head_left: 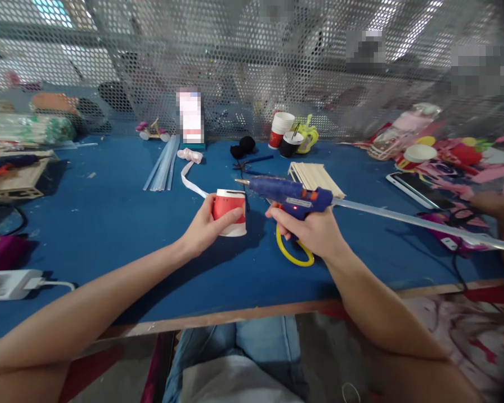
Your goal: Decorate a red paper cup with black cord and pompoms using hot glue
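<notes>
My left hand (205,226) is wrapped round a red and white paper cup (228,208), which is upside down, its wider rim towards the table. A black cord runs along the cup's top and right side. My right hand (308,226) grips a blue glue gun (279,190), its nozzle pointing left just above and right of the cup. A small red light glows on the gun, and a long clear glue stick (395,217) sticks out of its back. Below the right hand lie yellow-handled scissors (296,260), partly hidden. White ribbon (189,180) trails behind the cup.
Clear glue sticks (163,165), black yarn balls (243,146), stacked paper cups (280,129) and a bundle of wooden sticks (317,178) lie further back. A phone (418,189) and pink craft scraps are at right, beside another person's hand (493,204). A white plug adapter (12,284) sits at left.
</notes>
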The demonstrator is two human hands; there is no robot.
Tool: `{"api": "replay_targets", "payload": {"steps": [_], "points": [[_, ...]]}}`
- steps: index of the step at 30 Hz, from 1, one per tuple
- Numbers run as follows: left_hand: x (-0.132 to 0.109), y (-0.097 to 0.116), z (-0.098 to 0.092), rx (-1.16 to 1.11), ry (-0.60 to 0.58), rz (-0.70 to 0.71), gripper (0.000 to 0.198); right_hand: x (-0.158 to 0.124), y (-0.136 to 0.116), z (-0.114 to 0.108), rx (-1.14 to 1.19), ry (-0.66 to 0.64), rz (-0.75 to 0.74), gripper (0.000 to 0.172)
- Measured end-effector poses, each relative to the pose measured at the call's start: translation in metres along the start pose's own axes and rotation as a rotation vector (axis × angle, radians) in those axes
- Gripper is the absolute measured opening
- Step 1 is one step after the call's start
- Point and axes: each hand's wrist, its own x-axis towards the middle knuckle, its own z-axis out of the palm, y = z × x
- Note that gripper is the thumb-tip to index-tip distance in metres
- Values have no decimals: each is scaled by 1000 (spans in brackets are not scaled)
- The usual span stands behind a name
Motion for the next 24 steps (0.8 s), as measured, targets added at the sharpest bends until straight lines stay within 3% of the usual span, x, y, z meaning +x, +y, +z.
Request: {"api": "replay_targets", "payload": {"steps": [6, 10, 24], "points": [[3, 3, -8, -1, 39, 32, 51, 0, 9, 0, -290, 102, -190, 14], [2, 3, -9, 22, 33, 54, 52, 1, 10, 1, -350, 61, -283, 9], [4, -1, -10, 61, 17, 109, 53, 0, 15, 1, -419, 43, -370, 11]]}}
